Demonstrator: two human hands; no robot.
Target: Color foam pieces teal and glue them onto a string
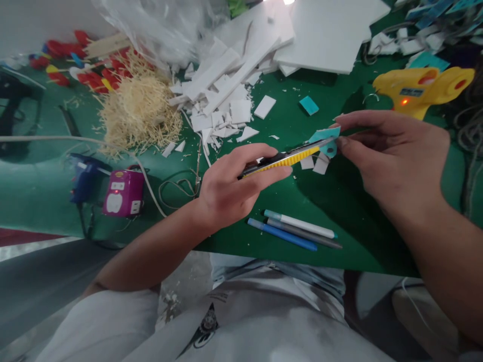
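My left hand is closed around a yellow and black utility knife, its blade pointing right. The blade lies against a small turquoise piece with a round hole in its lower part. Thumb and fingers of my right hand pinch that piece at its right edge. Two small white scraps lie just below it on the green table. A flat turquoise square rests above the knife, beside a white foam rectangle.
A yellow glue gun with a lit orange light stands at right. Three pens lie near the table edge. White board offcuts, a straw nest, a purple power adapter and a blue glue gun are further left.
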